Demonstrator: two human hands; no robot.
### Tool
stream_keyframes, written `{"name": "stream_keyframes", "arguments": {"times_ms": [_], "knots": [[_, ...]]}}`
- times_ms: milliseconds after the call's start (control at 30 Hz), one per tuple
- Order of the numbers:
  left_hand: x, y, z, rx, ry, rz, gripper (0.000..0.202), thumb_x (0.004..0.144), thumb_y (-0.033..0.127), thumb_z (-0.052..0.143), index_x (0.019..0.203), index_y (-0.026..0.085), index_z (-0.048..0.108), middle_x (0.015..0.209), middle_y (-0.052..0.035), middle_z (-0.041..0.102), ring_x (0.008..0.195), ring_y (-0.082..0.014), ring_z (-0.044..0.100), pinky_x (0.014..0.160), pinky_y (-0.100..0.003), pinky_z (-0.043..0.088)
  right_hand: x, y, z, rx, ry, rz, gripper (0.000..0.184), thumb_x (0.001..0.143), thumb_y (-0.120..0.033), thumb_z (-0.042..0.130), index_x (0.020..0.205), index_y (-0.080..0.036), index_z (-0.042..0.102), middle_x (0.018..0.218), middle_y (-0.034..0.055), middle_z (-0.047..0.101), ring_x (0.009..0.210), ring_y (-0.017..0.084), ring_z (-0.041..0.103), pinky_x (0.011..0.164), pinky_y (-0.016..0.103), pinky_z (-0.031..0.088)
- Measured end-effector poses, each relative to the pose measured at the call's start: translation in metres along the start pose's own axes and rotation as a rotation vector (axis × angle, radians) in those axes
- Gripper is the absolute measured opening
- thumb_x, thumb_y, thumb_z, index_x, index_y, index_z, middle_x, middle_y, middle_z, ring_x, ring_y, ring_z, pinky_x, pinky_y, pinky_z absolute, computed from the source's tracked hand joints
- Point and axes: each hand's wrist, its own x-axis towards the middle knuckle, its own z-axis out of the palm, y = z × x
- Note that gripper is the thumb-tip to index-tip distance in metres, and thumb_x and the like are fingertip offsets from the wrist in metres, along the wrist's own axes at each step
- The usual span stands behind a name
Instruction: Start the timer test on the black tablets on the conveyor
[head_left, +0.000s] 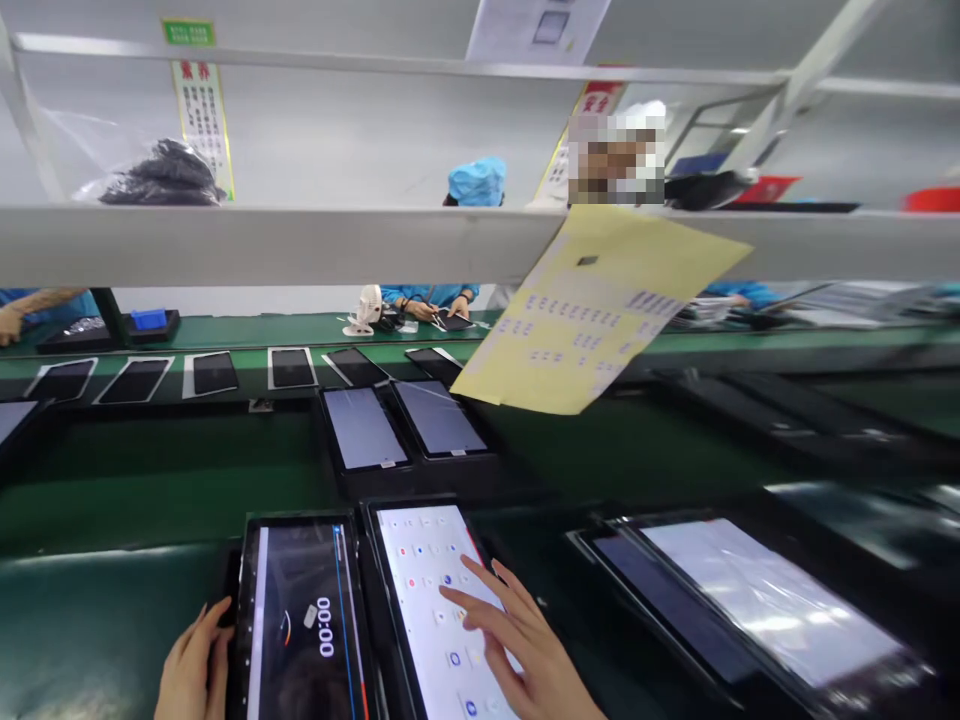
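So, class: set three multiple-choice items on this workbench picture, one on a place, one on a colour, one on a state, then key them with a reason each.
1. Where does the right hand rest?
A. on the white-screen tablet
B. on the yellow sheet
C. on the upper shelf

2. What colour is the sheet hanging from the shelf?
A. blue
B. yellow
C. red

3. What does the dark tablet by the left hand show?
A. a cracked blank screen
B. a lit display reading 00:00
C. a photograph

Key: 1 A, its fingers lie spread on the icon screen; 2 B, the sheet is pale yellow with small labels; 3 B, white digits show on the dark screen while the left hand holds its edge.
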Motion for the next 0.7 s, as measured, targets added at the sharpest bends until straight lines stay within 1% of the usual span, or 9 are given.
{"name": "stream_keyframes", "arguments": {"times_ms": [100, 233, 333, 367, 433, 500, 567, 600, 700], "knots": [[0.002, 0.001, -0.001, -0.013, -0.027, -0.028, 0.066, 0.076, 0.067, 0.034, 0.113, 0.018, 0.058, 0.107, -0.0083, 0.061, 0.106, -0.028, 0.056, 0.096, -0.055, 0.046, -0.023, -0.014, -0.015, 0.001, -0.068, -0.014, 0.046, 0.076, -0.005, 0.041, 0.12, -0.014, 0.049, 0.099, 0.0015, 0.061, 0.134, 0.02, 0.032, 0.117, 0.038, 0.014], [0.005, 0.002, -0.001, -0.012, -0.047, -0.036, 0.065, 0.075, 0.068, 0.035, 0.114, 0.021, 0.056, 0.107, -0.0074, 0.061, 0.103, -0.0258, 0.057, 0.096, -0.054, 0.046, -0.044, -0.033, -0.024, -0.022, -0.166, -0.036, 0.029, 0.07, -0.004, 0.042, 0.091, -0.016, 0.059, 0.112, -0.0008, 0.059, 0.135, 0.021, 0.031, 0.118, 0.039, 0.012], [0.006, 0.003, -0.001, -0.008, -0.054, -0.039, 0.064, 0.075, 0.067, 0.034, 0.114, 0.021, 0.055, 0.105, -0.0071, 0.061, 0.101, -0.0256, 0.058, 0.095, -0.054, 0.047, -0.048, -0.031, -0.024, 0.017, -0.224, -0.06, 0.039, 0.068, -0.003, 0.041, 0.098, -0.018, 0.061, 0.106, -0.004, 0.062, 0.134, 0.017, 0.032, 0.119, 0.035, 0.01], [0.006, 0.003, -0.001, -0.012, -0.055, -0.039, 0.064, 0.075, 0.067, 0.034, 0.115, 0.021, 0.055, 0.105, -0.0069, 0.061, 0.101, -0.0255, 0.058, 0.095, -0.054, 0.047, -0.047, -0.025, -0.023, 0.066, -0.209, -0.004, 0.041, 0.07, -0.005, 0.042, 0.103, -0.02, 0.061, 0.104, -0.0042, 0.062, 0.132, 0.015, 0.036, 0.119, 0.032, 0.015], [0.006, 0.003, -0.002, -0.02, -0.053, -0.038, 0.064, 0.075, 0.066, 0.035, 0.115, 0.02, 0.054, 0.103, -0.0068, 0.062, 0.098, -0.0251, 0.059, 0.094, -0.052, 0.048, -0.036, -0.003, -0.018, 0.191, -0.124, 0.246, 0.034, 0.08, -0.015, 0.041, 0.106, -0.022, 0.062, 0.103, -0.0016, 0.062, 0.121, 0.014, 0.048, 0.111, 0.031, 0.031], [0.007, 0.004, -0.002, -0.018, -0.053, -0.029, 0.063, 0.077, 0.065, 0.035, 0.116, 0.019, 0.053, 0.1, -0.0072, 0.063, 0.095, -0.0248, 0.06, 0.092, -0.051, 0.049, -0.015, 0.029, -0.008, 0.288, -0.058, 0.653, 0.032, 0.087, -0.032, 0.037, 0.101, -0.021, 0.064, 0.112, 0.0045, 0.059, 0.11, 0.018, 0.054, 0.099, 0.036, 0.042], [0.008, 0.004, -0.002, -0.008, -0.057, -0.022, 0.063, 0.078, 0.064, 0.034, 0.117, 0.018, 0.053, 0.099, -0.0079, 0.063, 0.096, -0.0253, 0.06, 0.092, -0.051, 0.049, 0.015, 0.062, 0.007, 0.306, -0.06, 0.822, 0.036, 0.09, -0.036, 0.037, 0.109, -0.016, 0.061, 0.114, 0.0092, 0.057, 0.112, 0.021, 0.051, 0.103, 0.044, 0.035], [0.008, 0.004, -0.003, -0.008, -0.062, -0.02, 0.063, 0.079, 0.063, 0.033, 0.117, 0.017, 0.052, 0.1, -0.0083, 0.063, 0.096, -0.0254, 0.06, 0.093, -0.051, 0.049, 0.031, 0.077, 0.015, 0.343, -0.09, 0.884, 0.033, 0.089, -0.036, 0.042, 0.104, -0.015, 0.062, 0.11, 0.0094, 0.059, 0.111, 0.021, 0.051, 0.106, 0.046, 0.031], [0.01, 0.003, -0.003, -0.019, -0.076, -0.003, 0.065, 0.08, 0.063, 0.031, 0.118, 0.015, 0.052, 0.101, -0.0095, 0.063, 0.096, -0.0255, 0.06, 0.093, -0.05, 0.049, 0.074, 0.104, 0.033, 0.515, -0.175, 1.073, 0.031, 0.084, -0.039, 0.056, 0.081, -0.009, 0.062, 0.085, 0.0074, 0.061, 0.093, 0.017, 0.057, 0.102, 0.045, 0.034]]}}
